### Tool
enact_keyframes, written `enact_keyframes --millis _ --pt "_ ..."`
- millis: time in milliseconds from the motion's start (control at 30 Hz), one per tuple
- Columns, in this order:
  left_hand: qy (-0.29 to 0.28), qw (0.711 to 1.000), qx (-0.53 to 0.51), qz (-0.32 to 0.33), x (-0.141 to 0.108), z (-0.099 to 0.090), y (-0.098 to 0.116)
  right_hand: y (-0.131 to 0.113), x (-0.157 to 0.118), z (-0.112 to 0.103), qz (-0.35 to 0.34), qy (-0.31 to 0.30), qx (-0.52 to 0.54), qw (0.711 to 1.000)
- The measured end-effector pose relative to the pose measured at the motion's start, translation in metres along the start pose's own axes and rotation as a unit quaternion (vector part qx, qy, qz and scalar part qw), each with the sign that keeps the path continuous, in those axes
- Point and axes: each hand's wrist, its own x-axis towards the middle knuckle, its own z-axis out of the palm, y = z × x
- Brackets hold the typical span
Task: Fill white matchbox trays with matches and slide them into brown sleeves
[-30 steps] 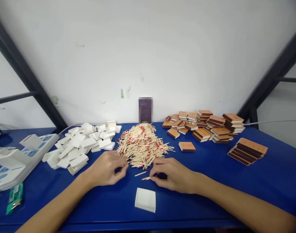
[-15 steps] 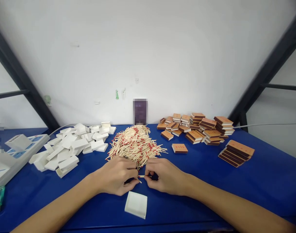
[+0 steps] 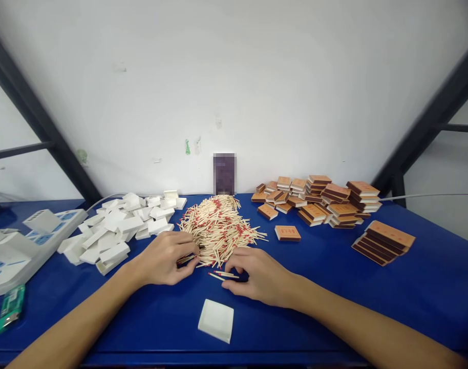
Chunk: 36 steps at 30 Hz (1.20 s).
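A large heap of red-tipped matches (image 3: 218, 228) lies in the middle of the blue table. At the heap's left front edge is my left hand (image 3: 170, 258), fingers curled and closed around some matches. My right hand (image 3: 257, 277) rests right of a few loose matches (image 3: 222, 275), its thumb and fingers apart around their ends. Nearer to me, an open white tray (image 3: 216, 321) lies on the table with nothing in it.
White trays (image 3: 117, 225) are piled at the left beside a power strip (image 3: 53, 236) and a green packet (image 3: 11, 307). Orange matchboxes (image 3: 314, 200) stand at the right, with one single box (image 3: 288, 233) and a tilted stack (image 3: 383, 243) nearer. A pixelated dark object (image 3: 224, 174) stands behind the heap.
My left hand has moved left and up to the heap's edge, away from my right hand. My right hand has opened, and several matches now show beside its fingertips. The view has shifted slightly.
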Motion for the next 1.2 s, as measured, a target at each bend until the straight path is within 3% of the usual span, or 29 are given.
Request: enact_keyframes --millis 433,767,933,1200 --pt "-0.036 0.999 -0.016 -0.008 0.001 0.009 0.002 0.000 0.000 0.001 -0.021 0.019 0.005 1.000" --pt "-0.029 0.999 -0.020 -0.017 -0.001 0.010 -0.003 0.001 0.000 0.001 -0.024 0.033 0.022 0.999" --pt "0.008 0.998 -0.049 -0.026 0.000 0.010 -0.001 0.003 -0.003 0.001 -0.016 0.036 0.026 0.999" --pt "0.089 0.982 -0.151 -0.067 0.012 0.024 0.017 0.000 0.004 0.003 -0.003 0.167 0.089 0.982"
